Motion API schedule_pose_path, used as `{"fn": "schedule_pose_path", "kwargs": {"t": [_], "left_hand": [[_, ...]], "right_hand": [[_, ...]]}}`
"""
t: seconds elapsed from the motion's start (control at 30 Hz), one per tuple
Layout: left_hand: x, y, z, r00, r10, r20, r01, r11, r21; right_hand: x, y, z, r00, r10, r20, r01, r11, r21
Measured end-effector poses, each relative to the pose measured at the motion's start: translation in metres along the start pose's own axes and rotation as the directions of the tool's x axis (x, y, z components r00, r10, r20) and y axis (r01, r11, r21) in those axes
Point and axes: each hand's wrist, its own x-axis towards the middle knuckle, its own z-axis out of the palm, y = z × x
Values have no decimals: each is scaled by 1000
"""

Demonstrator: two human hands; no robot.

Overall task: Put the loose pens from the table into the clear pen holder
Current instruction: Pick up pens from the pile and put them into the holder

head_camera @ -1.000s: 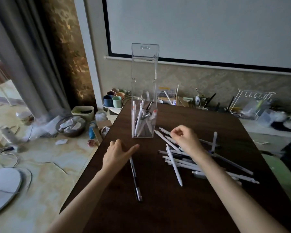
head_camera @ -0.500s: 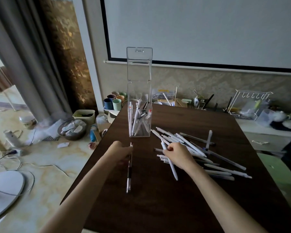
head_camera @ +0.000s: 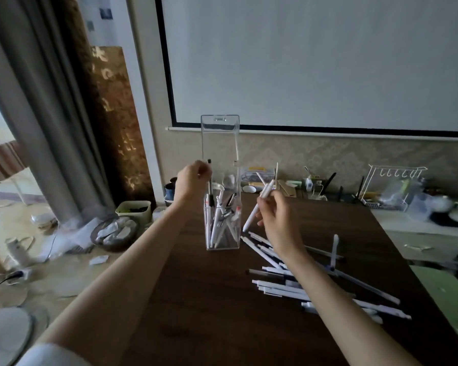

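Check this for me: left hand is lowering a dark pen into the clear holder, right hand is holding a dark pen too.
One detail is wrong. The head view shows the right hand holding a white pen, not a dark one. The left hand does hold a dark pen at the clear holder.

Clear glossy plastic pen holder, smooth white plastic pens, dark matt wood-grain table.

The left hand lowers a dark pen into the clear pen holder; the right hand grips a white pen.
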Motion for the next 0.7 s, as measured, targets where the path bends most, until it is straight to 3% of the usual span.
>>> {"fn": "schedule_pose_path", "kwargs": {"t": [0.07, 0.17, 0.27, 0.3, 0.37, 0.43, 0.5, 0.6, 0.7], "left_hand": [[-10, -15, 11, 998, -54, 33, 49, 990, 133], [-30, -36, 21, 988, -145, 53, 144, 989, 25], [-45, -57, 30, 957, -157, 245, 165, 986, -11], [-47, -65, 34, 949, -135, 284, 146, 989, -19], [-48, -72, 39, 940, -138, 313, 170, 982, -77], [-51, -71, 42, 930, -183, 318, 235, 963, -134], [-52, -74, 46, 934, -192, 301, 245, 958, -149], [-52, -79, 47, 928, -195, 316, 249, 958, -141], [-61, -84, 52, 909, -229, 349, 282, 953, -112]], "right_hand": [[12, -2, 5, 999, 18, -28, -17, 999, 33], [37, -14, 17, 992, -12, -126, 25, 995, 97], [58, -23, 39, 983, -43, -178, 62, 993, 104], [63, -22, 46, 991, -27, -131, 35, 998, 53], [67, -19, 56, 988, 97, 117, -78, 985, -156], [62, -13, 56, 910, 253, 327, -149, 939, -311], [54, -6, 45, 901, 260, 347, -190, 956, -224], [35, 10, 10, 943, 221, 249, -209, 975, -72], [10, 36, -34, 921, 261, 291, -191, 950, -247]]}}
